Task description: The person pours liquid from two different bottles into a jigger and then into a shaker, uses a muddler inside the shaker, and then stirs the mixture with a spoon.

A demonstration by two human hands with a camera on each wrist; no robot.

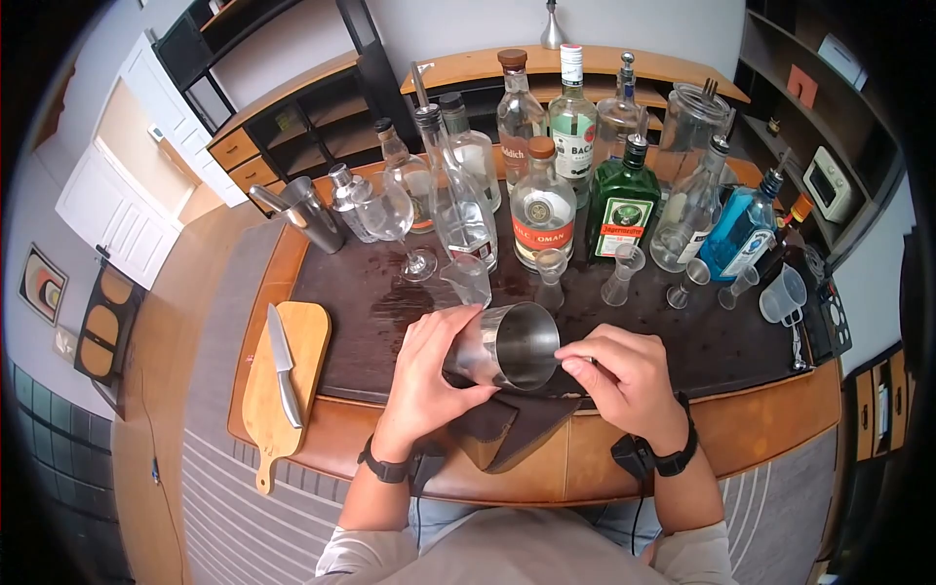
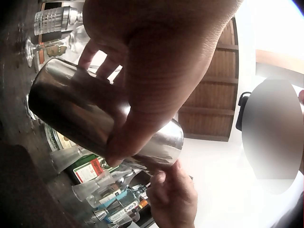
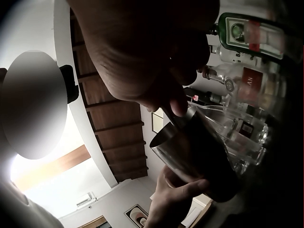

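Observation:
My left hand (image 1: 429,375) grips a steel shaker tin (image 1: 472,351) round its side, thumb below and fingers over the top. The tin is tilted, its mouth turned toward the body and the right. In the left wrist view the tin (image 2: 76,104) crosses behind the thumb. At the rim, my right hand (image 1: 624,375) pinches a thin metal handle (image 3: 168,115) that runs down into the tin's mouth; its far end is hidden inside. Under the tin, a dark folded cloth (image 1: 497,429) hangs over the table's front edge.
Several bottles, among them a green one (image 1: 622,210) and a blue one (image 1: 741,234), line the back. Jiggers (image 1: 551,278), a small glass pitcher (image 1: 468,283) and a stemmed glass (image 1: 390,216) stand before them. A knife (image 1: 283,366) lies on a wooden board (image 1: 310,331) at left.

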